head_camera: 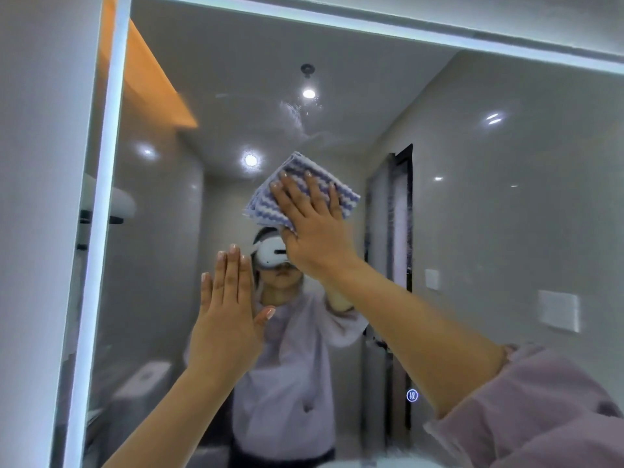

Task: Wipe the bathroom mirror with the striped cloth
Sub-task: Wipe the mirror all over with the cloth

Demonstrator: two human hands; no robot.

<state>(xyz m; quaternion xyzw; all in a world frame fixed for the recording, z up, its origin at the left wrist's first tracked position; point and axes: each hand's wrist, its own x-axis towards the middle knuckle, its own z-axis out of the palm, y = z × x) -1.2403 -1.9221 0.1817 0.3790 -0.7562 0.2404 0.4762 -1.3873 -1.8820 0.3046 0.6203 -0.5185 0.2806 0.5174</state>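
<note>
Head view — right hand [314, 231] presses striped cloth [262, 205] on mirror [472, 204], corner up.

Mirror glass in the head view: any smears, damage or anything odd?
Yes: the mirror shows arc-shaped streaks and droplets above the striped cloth, near a reflected ceiling light. No cracks visible. The right hand presses the cloth flat below them.

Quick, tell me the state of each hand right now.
Left hand: open, fingers straight and together, holding nothing.
Right hand: open, flat fingers pressing the striped cloth against the mirror.
</note>
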